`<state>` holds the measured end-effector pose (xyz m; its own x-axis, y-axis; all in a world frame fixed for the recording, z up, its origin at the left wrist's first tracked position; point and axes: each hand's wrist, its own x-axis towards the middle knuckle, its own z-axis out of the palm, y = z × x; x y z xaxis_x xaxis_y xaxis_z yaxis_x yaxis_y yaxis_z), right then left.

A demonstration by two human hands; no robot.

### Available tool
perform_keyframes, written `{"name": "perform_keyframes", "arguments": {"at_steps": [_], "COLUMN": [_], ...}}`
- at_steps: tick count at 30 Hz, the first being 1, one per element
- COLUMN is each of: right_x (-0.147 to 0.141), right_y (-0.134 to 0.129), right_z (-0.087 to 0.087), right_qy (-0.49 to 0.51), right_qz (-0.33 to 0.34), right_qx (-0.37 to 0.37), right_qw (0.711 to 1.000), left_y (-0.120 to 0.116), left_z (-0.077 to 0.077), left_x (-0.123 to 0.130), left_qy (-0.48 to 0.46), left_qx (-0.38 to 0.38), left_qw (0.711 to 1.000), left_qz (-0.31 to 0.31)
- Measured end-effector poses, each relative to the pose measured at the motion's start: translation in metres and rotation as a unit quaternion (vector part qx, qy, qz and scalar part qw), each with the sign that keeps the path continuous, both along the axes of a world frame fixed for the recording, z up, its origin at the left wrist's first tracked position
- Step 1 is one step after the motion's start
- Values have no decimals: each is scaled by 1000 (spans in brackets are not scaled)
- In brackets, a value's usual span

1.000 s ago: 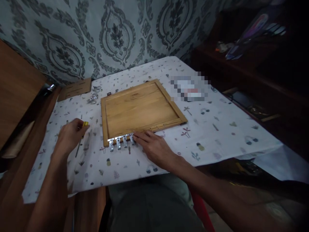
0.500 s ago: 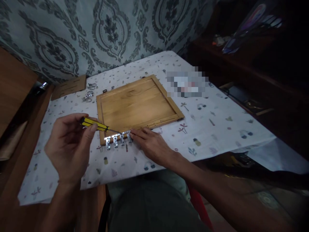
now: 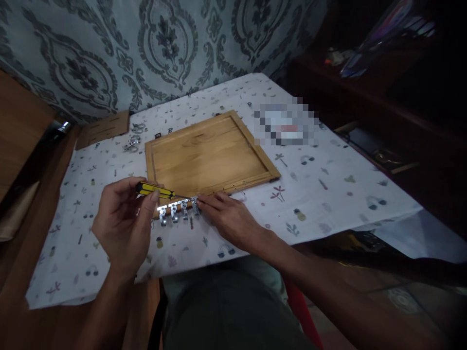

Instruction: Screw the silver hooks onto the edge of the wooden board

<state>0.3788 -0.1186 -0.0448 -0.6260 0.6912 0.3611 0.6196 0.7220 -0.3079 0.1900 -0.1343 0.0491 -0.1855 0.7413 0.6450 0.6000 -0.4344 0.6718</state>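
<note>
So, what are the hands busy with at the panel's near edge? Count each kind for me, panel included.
Yellow-and-black screwdriver, in the left hand: 1
Wooden panel: 1
Silvery metal pieces along its near edge: 4
Total: 6

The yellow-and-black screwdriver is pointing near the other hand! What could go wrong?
The screwdriver, held in the left hand, might slip and poke the right hand, since those fingertips are very close to its tip. A slip could also scratch the framed wooden panel beneath. And the row of metal brackets sticks out past the panel's near edge, so a bump might knock one askew.
</note>
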Motion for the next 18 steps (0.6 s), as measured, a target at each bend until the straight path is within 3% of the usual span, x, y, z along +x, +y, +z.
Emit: {"name": "perform_keyframes", "arguments": {"at_steps": [18], "right_x": [0], "right_y": [0], "right_z": [0], "right_qy": [-25], "right_qz": [-8], "right_qx": [8], "right_qw": [1000], "left_y": [3], "left_z": [-8], "left_x": [-2], "left_qy": [-19], "left_qx": [-46], "left_qw": [999], "left_qz": [-16]}}
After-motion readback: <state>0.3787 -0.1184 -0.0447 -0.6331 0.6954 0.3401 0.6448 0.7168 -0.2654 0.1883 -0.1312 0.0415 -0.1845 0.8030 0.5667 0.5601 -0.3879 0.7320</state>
